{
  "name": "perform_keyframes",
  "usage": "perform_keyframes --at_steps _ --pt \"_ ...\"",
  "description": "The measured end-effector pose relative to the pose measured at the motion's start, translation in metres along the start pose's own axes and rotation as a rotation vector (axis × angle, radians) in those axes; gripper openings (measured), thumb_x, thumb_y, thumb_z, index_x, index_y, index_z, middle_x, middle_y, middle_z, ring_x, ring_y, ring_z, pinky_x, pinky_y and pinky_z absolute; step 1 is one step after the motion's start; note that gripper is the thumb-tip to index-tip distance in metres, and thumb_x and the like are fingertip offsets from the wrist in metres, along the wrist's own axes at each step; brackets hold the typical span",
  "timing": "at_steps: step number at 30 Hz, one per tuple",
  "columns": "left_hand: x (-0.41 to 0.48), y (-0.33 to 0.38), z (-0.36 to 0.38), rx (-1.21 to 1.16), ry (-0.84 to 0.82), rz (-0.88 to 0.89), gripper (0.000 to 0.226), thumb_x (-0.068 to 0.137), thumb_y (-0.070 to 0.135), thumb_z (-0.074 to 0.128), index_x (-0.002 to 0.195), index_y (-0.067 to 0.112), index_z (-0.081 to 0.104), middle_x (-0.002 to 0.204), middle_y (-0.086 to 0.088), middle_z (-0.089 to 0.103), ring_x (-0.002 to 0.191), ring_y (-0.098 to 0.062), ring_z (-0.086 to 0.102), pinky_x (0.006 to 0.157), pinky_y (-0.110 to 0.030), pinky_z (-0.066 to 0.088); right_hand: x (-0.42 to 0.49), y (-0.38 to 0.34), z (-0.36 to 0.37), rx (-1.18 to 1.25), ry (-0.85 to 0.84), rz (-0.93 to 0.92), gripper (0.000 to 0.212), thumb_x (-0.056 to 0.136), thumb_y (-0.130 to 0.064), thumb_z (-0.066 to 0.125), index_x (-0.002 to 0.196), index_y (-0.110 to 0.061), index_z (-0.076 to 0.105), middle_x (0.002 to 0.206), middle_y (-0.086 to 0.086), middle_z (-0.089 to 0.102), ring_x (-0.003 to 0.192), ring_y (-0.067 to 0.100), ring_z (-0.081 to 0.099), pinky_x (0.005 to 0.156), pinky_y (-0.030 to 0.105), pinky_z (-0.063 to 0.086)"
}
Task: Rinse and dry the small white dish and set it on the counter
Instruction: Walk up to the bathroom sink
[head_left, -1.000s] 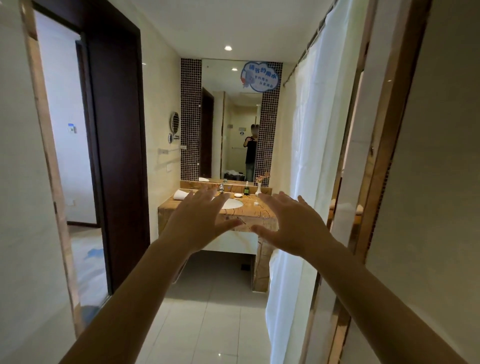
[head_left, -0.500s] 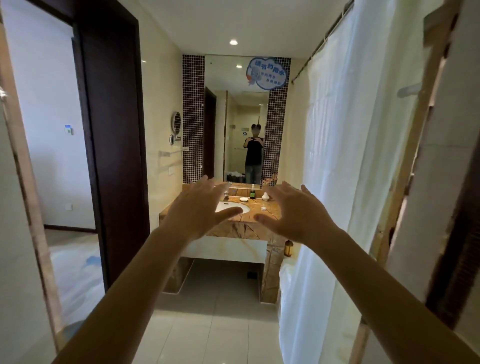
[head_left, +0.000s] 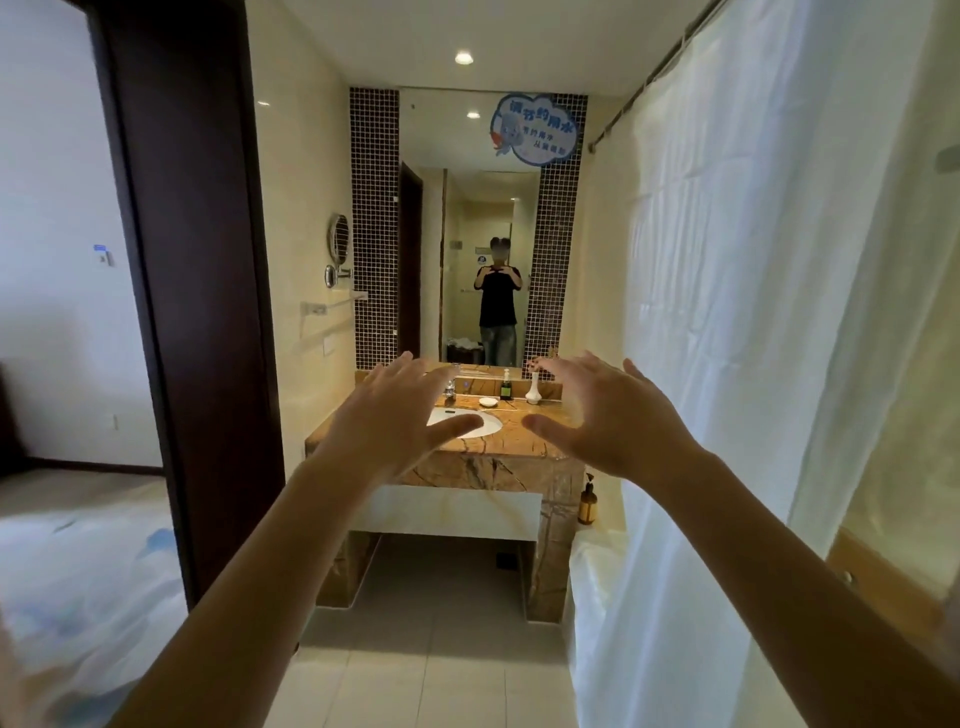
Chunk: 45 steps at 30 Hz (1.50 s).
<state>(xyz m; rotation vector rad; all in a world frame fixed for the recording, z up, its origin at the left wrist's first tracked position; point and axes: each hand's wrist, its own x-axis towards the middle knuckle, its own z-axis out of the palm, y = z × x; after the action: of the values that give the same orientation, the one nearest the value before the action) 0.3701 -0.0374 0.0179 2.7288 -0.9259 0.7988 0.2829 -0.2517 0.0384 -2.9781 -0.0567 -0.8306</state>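
A small white dish (head_left: 488, 401) rests on the brown marble counter (head_left: 519, 439) at the far end of the bathroom, behind the white sink basin (head_left: 485, 423) and right of the faucet (head_left: 450, 387). My left hand (head_left: 395, 421) and my right hand (head_left: 605, 415) are stretched out in front of me, fingers spread, holding nothing. Both hands are well short of the counter, several steps away from the dish.
A dark soap bottle (head_left: 505, 387) and a white vase (head_left: 532, 389) stand beside the dish. A white shower curtain (head_left: 753, 364) hangs along the right, over a tub edge with an amber bottle (head_left: 587, 506). A dark door frame (head_left: 192, 286) is on the left. A mirror (head_left: 467, 234) faces me.
The view has moved forward through the doorway into the bathroom; the counter and sink appear closer. Both hands stay raised and spread, holding nothing.
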Motion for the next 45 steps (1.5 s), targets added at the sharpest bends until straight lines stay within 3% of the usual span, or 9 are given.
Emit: perform_keyframes --at_steps 30,33,37,45 --pt "0.219 -0.087 0.132 0.027 0.057 -0.013 0.091 0.073 0.083 0.013 0.144 0.027 0.026 0.153 -0.004 0.030 0.142 -0.022 0.022 0.112 -0.044 0.021 0.227 0.091 0.138 -0.005 0.040 -0.083 0.079 0.079 -0.072 0.039 0.145 -0.029 0.024 0.149 -0.002 0.040 0.142 0.020 0.026 0.115 0.048 0.015" --pt "0.232 -0.099 0.146 0.028 0.056 -0.012 0.096 0.071 0.086 0.007 0.143 0.027 0.027 0.152 -0.004 0.034 0.140 -0.023 0.027 0.111 -0.045 0.023 0.243 0.097 0.149 -0.022 0.045 -0.066 0.079 0.080 -0.072 0.039 0.144 -0.028 0.027 0.144 -0.002 0.046 0.136 0.020 0.037 0.113 0.048 0.024" --pt "0.254 -0.119 0.165 0.038 0.075 -0.006 0.094 0.071 0.085 0.006 0.142 0.027 0.030 0.149 -0.003 0.039 0.139 -0.024 0.031 0.110 -0.045 0.026 0.268 0.101 0.167 -0.019 0.082 -0.050 0.078 0.078 -0.073 0.039 0.142 -0.028 0.031 0.137 -0.003 0.051 0.124 0.017 0.048 0.097 0.039 0.042" --pt "0.308 -0.167 0.192 0.020 0.102 0.033 0.089 0.076 0.082 0.010 0.139 0.024 0.035 0.142 -0.005 0.047 0.134 -0.023 0.038 0.108 -0.045 0.030 0.330 0.106 0.200 -0.075 0.103 -0.010 0.082 0.078 -0.075 0.034 0.143 -0.026 0.030 0.139 -0.002 0.051 0.124 0.018 0.048 0.096 0.038 0.043"
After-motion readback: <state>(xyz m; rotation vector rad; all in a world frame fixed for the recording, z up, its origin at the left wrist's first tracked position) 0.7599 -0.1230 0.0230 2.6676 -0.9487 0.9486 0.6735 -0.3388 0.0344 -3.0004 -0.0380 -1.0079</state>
